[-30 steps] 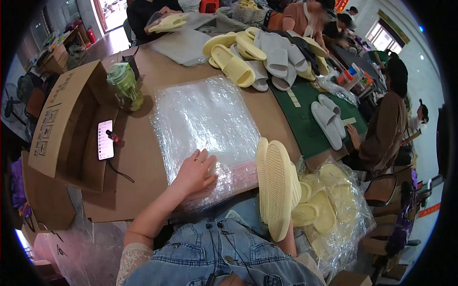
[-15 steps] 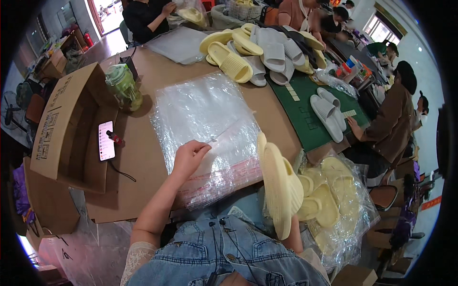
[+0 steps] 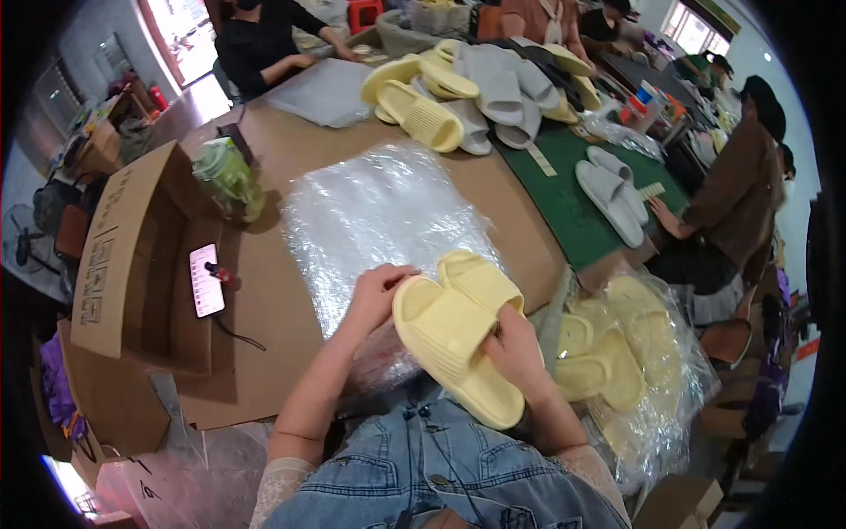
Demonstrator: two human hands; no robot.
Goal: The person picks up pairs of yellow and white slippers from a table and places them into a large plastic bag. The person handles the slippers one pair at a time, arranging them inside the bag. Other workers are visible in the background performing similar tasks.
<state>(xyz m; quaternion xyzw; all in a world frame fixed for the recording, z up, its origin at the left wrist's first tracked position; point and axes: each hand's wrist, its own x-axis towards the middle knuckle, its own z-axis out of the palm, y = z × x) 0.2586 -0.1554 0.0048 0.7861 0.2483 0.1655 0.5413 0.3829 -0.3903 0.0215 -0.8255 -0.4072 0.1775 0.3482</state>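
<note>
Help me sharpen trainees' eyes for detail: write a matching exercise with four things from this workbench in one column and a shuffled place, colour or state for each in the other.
Column one
1. Right hand
2. Phone
3. Grey slippers at the right
4. Plastic stack

Column two
A. Resting on a green mat
B. Clear and shiny, lying flat
C. Holding yellow slippers
D. Screen lit

Right pairs: 1-C, 2-D, 3-A, 4-B
</note>
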